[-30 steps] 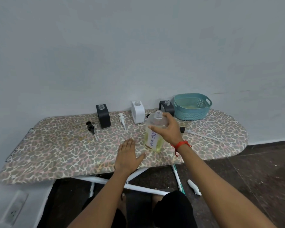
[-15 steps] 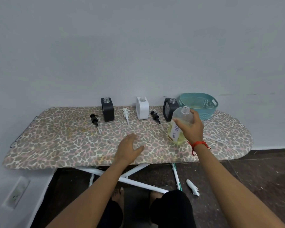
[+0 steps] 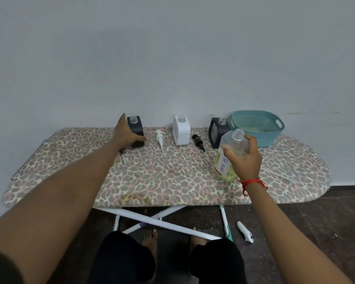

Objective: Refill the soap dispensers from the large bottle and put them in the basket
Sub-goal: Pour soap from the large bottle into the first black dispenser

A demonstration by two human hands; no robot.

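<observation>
My right hand (image 3: 244, 159) grips the large clear bottle (image 3: 232, 148) of yellowish soap, uncapped, upright on the leopard-print board (image 3: 162, 175) at the right. My left hand (image 3: 126, 135) is wrapped around the left black dispenser (image 3: 136, 125), thumb across its lower front. A white dispenser (image 3: 181, 131) and a second black dispenser (image 3: 217, 132) stand open-necked along the back. A white pump (image 3: 159, 138) and a black pump (image 3: 198, 141) lie loose between them. The teal basket (image 3: 272, 125) sits at the back right.
The board stands against a pale wall. A thin clear tube (image 3: 283, 174) lies at the board's right end. On the dark floor below are the board's white legs (image 3: 156, 220), my feet, and a small white object (image 3: 245, 232).
My left hand rose from the board's middle and reached back to the left black dispenser, closing on it. The large bottle moved right in my right hand, then stayed put.
</observation>
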